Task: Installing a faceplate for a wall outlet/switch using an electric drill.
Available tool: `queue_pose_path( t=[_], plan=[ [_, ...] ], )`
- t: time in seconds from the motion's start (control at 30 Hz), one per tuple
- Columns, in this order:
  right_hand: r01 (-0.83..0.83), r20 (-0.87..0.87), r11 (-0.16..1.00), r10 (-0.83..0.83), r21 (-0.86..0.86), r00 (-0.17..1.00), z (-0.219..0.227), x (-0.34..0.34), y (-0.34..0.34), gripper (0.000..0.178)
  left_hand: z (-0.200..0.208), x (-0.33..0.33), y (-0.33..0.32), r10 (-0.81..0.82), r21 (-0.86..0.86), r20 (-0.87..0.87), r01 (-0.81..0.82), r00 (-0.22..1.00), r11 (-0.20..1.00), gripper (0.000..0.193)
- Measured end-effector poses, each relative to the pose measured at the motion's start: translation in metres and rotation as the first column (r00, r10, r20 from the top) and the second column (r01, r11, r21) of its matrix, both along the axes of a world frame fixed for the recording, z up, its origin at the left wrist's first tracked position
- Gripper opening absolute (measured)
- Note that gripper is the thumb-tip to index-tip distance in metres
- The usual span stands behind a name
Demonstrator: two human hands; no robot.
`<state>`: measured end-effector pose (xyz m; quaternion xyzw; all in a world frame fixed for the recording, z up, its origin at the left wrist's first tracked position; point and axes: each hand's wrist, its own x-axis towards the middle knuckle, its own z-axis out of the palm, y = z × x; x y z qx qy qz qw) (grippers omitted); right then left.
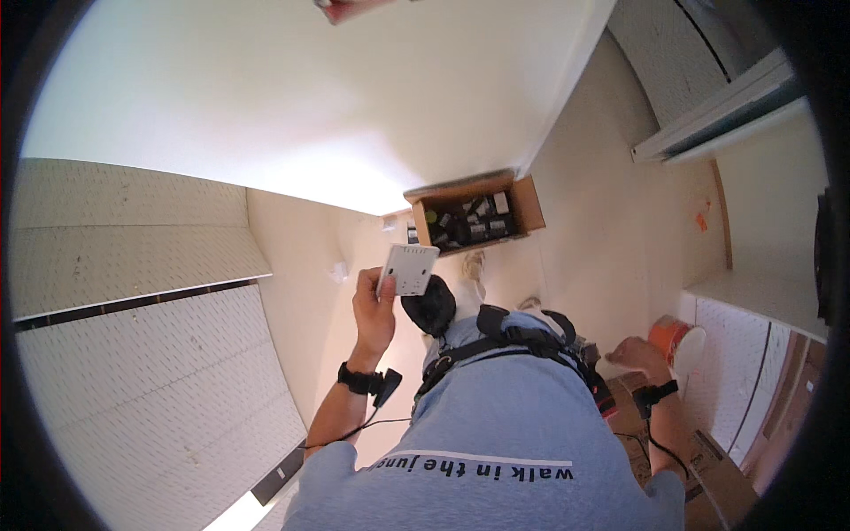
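Note:
In my left hand [375,305] is a flat white square plate [410,269], like a wall-mounted panel or its back cover, with small slots and dark holes. My thumb presses on its face near the lower left corner, and the fingers go behind it. My right hand [639,357] is beside my right hip, close to the black tool belt [513,339]. Its fingers are curled, and whatever they hold, if anything, is hidden. A round black pouch or bag [430,306] hangs at my left side, just below the plate.
An open cardboard box [529,205] with dark and white small items stands on the floor against the white wall [266,97]. Wrapped panels [159,380] lie to the left. At right are an orange and white bucket [688,343] and a large cardboard carton [708,478].

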<state>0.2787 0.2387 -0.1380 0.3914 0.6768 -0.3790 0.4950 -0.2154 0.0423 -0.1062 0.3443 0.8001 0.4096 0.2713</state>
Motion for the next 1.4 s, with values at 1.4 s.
queue_pose_path(
  t=[1.4],
  plan=[
    [0.304,-0.547,0.480,-0.524,-0.823,-0.653,0.168,-0.428,0.176,0.021,0.196,-0.071,0.273,0.163,0.243,-0.965,0.466,0.207,0.851,0.067]
  ],
)
